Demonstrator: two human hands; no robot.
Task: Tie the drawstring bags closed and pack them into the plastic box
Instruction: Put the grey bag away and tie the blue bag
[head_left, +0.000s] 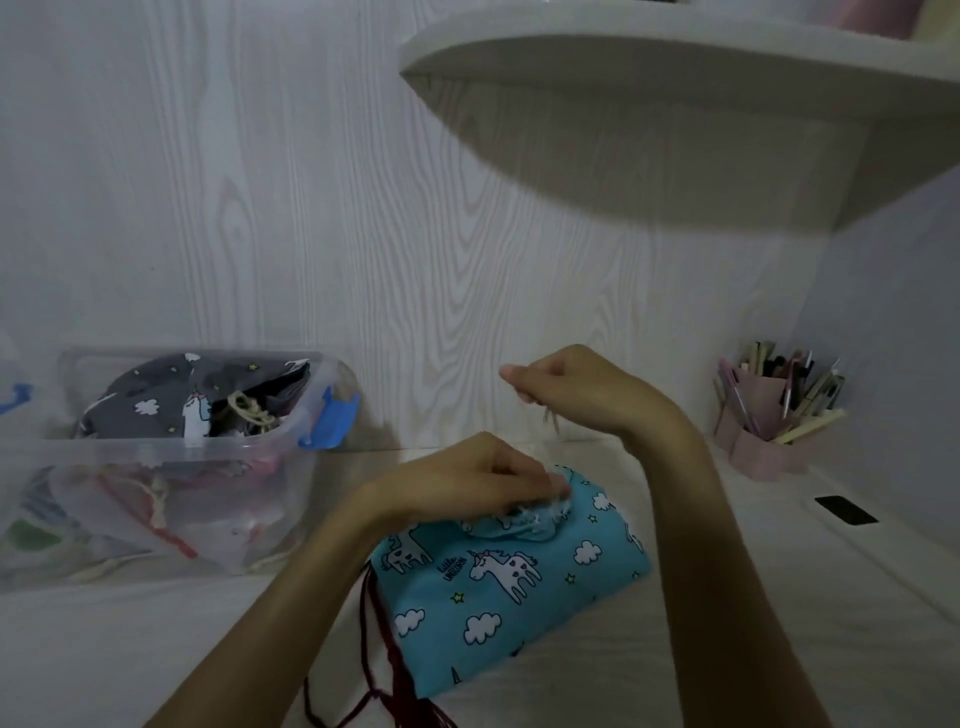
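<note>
Both hands (470, 480) (563, 387) beside box (291, 457)

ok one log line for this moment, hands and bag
left hand: holds blue unicorn bag neck | right hand: raised, pinching cord | plastic box: grey bag inside

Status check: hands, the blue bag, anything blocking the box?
Left hand pinching gathered top of blue unicorn bag; right hand raised, pulling a cord end. Bag not yet tied, on the table. Plastic box open at left, grey bag on top, path clear.
</note>
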